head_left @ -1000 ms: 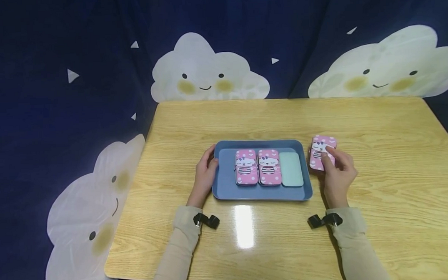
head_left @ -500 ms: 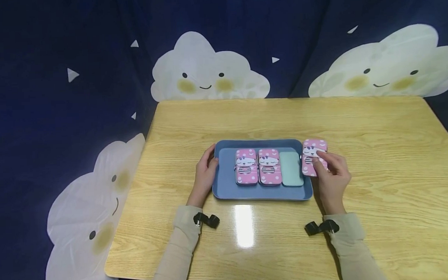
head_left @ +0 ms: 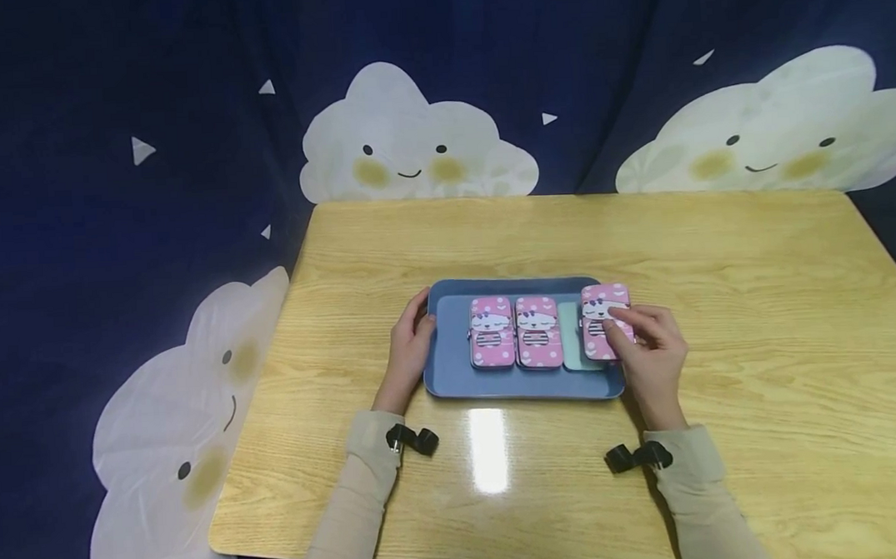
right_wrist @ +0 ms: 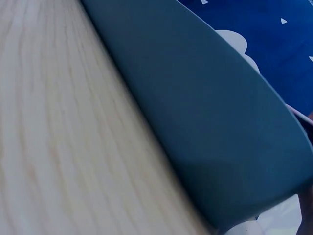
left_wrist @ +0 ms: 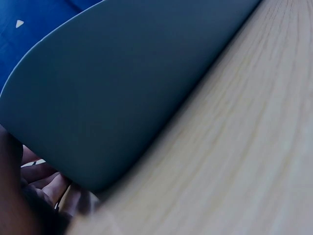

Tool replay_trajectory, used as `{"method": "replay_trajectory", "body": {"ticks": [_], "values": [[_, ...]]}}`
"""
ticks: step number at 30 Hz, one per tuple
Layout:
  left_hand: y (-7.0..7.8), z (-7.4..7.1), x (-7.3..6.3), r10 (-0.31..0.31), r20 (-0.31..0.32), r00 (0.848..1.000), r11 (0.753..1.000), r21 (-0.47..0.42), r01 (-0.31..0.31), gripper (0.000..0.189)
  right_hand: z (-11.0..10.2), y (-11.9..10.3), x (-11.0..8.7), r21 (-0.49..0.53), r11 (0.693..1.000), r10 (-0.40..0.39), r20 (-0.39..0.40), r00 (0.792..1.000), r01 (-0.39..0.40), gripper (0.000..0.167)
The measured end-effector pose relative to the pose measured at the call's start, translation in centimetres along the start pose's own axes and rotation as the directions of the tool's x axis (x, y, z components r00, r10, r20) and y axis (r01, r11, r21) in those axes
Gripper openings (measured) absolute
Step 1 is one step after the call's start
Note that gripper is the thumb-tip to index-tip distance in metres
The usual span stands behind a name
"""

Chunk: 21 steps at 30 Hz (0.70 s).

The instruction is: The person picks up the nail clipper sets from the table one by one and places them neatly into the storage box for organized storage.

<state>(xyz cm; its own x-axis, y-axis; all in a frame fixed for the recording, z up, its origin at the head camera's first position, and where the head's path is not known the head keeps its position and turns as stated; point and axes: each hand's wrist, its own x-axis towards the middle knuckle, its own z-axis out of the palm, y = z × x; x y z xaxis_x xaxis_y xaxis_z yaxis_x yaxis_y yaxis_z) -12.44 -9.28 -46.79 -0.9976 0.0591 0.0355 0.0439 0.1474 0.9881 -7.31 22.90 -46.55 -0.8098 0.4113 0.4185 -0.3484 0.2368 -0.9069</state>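
Observation:
My right hand [head_left: 656, 355] pinches a small pink tin case [head_left: 596, 306] printed with a sleeping cat, above the right end of a blue tray [head_left: 452, 381]. The case overlaps a pale green flat rectangular piece [head_left: 572, 341] in the tray. Left of that piece lie two matching pink tins, the middle one [head_left: 539, 359] and the left one [head_left: 492, 359], side by side with clasps to the left. At the tray's left end my left hand [head_left: 408, 348] grips the side wall, thumb at the rim. In the left wrist view its fingers [left_wrist: 54, 188] bend along the tray's outer wall.
The tray stands on a light wooden table [head_left: 781, 340]. Behind and to the left hangs a dark blue curtain [head_left: 205, 56] with smiling clouds. Black straps with small cameras sit at both cuffs, including the right one [head_left: 639, 456].
My right hand has carried the pink tin leftward from beside the tray to over its right end, partly covering the green piece. My left hand has stayed at the tray.

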Motion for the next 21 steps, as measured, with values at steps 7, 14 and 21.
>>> {"method": "replay_trajectory", "body": {"ticks": [7,14,21], "values": [[0.4,0.0,-0.1,0.0,0.007,1.0,1.0,0.0,0.0,0.049,0.7,-2.2,-0.3,-0.092,0.994,-0.044,0.101,0.994,0.053,0.019],[0.3,0.0,0.0,-0.002,0.01,1.0,1.0,0.004,0.002,0.048,1.0,-2.6,-0.5,-0.181,0.977,-0.083,0.153,0.985,0.11,0.019],[0.4,0.0,0.0,-0.02,0.009,1.0,1.0,0.023,0.02,0.048,1.3,-2.6,-0.5,-0.211,0.957,-0.158,0.192,0.969,0.198,0.02]]}}
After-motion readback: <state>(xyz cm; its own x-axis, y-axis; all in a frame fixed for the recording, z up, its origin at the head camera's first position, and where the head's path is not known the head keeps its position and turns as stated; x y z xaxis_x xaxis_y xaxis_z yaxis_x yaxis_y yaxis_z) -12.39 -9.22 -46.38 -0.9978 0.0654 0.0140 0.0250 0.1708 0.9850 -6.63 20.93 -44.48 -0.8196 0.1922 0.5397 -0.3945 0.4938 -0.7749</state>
